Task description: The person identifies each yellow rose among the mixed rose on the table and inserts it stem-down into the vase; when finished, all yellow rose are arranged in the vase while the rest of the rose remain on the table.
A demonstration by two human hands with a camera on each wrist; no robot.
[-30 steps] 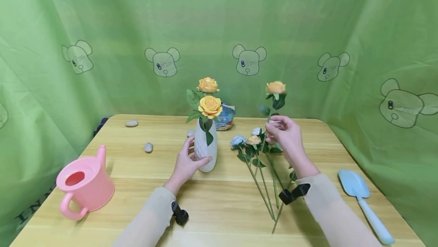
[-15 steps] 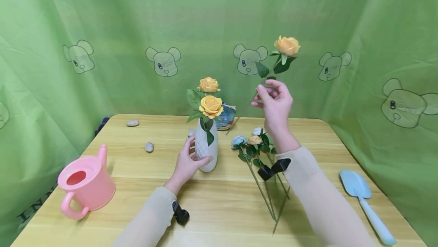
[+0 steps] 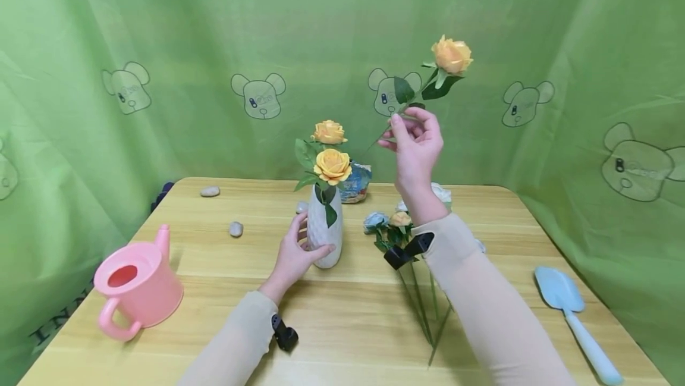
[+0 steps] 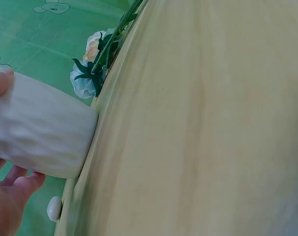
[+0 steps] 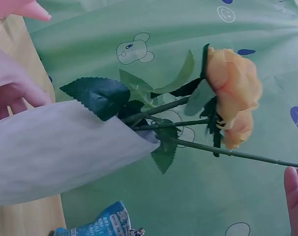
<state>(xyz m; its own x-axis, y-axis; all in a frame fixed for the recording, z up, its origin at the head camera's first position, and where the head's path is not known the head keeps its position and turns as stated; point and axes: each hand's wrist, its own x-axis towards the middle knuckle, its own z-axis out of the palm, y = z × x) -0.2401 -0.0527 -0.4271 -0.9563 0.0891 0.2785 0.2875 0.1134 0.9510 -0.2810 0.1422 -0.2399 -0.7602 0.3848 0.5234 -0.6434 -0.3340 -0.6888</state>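
where the wooden table (image 3: 342, 332) begins at the left, a pink watering can (image 3: 155, 291) stands upright, its handle toward the near edge and its spout toward the far side. to its right lie a long grey stone (image 3: 210, 191) by the far edge and a rounder grey stone (image 3: 236, 229) nearer in. next comes the left hand (image 3: 295, 252), thumb and fingers curled round the lower part of a white textured vase (image 3: 325, 231), which stands upright on the table. a third stone (image 3: 302, 206) sits just beyond those fingers. two orange roses (image 3: 333, 166) rise from the vase, and a blue packet (image 3: 357, 184) sits behind it. farther right, loose blue, white and orange flowers (image 3: 397, 234) lie with their stems toward the near edge, partly hidden by the right sleeve (image 3: 481, 291). above them the right hand (image 3: 419, 145) is raised, pinching the stem of a single orange rose (image 3: 452, 56) between thumb and fingers. that rose tilts, bloom up to the right, stem running down to the left toward the vase; whether its tip touches anything i cannot tell. at the far right a light blue trowel (image 3: 559, 291) lies flat, handle toward the near edge.
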